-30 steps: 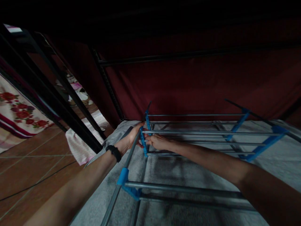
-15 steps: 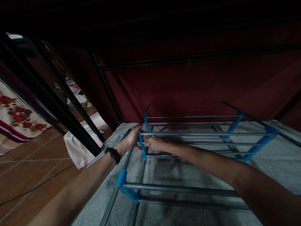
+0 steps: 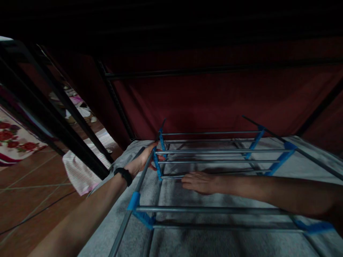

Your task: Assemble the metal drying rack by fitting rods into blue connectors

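Since the earlier frame, the right hand [image 3: 200,182] has drawn back from the far-left blue plastic bracket [image 3: 158,165] toward the middle of the rack; the left hand [image 3: 146,159] has stayed at that bracket.

Left hand: partly closed around bracket and the grey metal side tube [image 3: 142,176], fingers showing beyond it; black wristband [image 3: 123,175] on the wrist.

Right hand: palm down, fingers together and loosely bent, beside the lower front rod of that tier. Underside hidden; cannot tell whether it holds anything or touches the rod.

Rack of grey metal rods [image 3: 214,151] and blue brackets rests on a grey plush blanket [image 3: 171,194]. Held bracket lies near the blanket's far-left corner; another tier, with a blue plastic corner bracket [image 3: 134,201], is nearer the wearer.

Dark red curtain [image 3: 214,103] hangs along the blanket's far edge. Beyond its left edge: pink-and-white striped cloth [image 3: 80,167], brown tiled floor [image 3: 34,192].
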The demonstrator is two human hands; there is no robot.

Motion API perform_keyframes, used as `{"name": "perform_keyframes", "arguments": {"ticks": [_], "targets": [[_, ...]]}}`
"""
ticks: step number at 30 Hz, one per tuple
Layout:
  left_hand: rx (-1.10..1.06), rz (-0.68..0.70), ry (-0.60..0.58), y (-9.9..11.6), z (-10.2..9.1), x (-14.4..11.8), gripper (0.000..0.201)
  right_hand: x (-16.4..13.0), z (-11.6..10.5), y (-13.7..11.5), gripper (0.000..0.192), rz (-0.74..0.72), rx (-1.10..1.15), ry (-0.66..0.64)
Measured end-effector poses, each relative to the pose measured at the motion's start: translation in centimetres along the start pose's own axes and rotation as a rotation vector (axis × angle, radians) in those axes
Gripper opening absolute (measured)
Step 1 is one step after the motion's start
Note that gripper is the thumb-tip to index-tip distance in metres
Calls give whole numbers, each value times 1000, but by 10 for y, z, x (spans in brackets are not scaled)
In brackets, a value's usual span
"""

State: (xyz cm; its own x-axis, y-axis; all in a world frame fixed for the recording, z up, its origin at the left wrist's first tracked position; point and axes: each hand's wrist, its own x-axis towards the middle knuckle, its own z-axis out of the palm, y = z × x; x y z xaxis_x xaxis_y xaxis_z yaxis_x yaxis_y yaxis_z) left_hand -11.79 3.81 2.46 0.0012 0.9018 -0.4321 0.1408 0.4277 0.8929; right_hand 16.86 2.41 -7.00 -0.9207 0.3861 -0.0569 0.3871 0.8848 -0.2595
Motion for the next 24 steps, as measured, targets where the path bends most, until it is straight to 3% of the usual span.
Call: {"name": "perform_keyframes", "arguments": {"ticks": [3,10,16,19,24], "targets": [[20,-10,-1,1,0,0,59,-12,17,18,56,43,-11,-37],[43,-102,11,7,-1,4,57,4,20,38,57,266,-35,71],[58,-134,59,8,-2,9,57,2,27,57,33,421,-24,-26],[11,-152,49,9,-2,9,59,-5,34,59,31,432,-2,-40],[25,-152,86,13,3,6,61,-15,40,56,51,388,9,5]]}}
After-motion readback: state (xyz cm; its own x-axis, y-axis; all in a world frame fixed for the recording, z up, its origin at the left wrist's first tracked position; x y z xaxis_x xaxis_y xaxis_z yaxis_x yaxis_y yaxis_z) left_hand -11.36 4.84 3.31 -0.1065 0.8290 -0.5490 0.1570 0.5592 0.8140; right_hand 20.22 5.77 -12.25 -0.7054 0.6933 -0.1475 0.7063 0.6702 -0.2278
